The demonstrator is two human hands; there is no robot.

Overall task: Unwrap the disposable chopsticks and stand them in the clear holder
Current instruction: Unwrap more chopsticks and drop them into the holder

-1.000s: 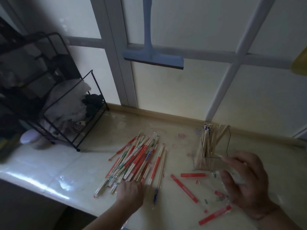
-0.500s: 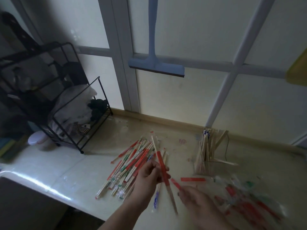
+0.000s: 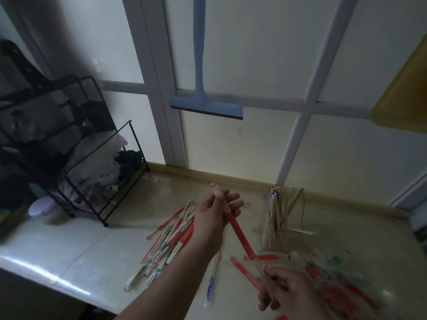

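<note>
Above the counter my left hand [image 3: 216, 212] grips the upper end of a wrapped pair of chopsticks [image 3: 239, 234] in a red and clear sleeve. The pair slants down to the right, where my right hand [image 3: 285, 291] pinches its lower end. A pile of wrapped chopsticks [image 3: 171, 239] lies on the counter under my left forearm. To the right stands the clear holder [image 3: 285, 221] with several bare wooden chopsticks upright in it.
Torn red and clear wrappers [image 3: 332, 278] litter the counter at the lower right. A blue-printed wrapped pair [image 3: 211, 286] lies near the front. A black wire rack [image 3: 92, 172] stands at the left. A blue squeegee [image 3: 205, 107] hangs on the window frame behind.
My left hand picked a wrapped pair out of the pile and raised it. My right hand left the holder, came down to the front and took hold of the pair's lower end.
</note>
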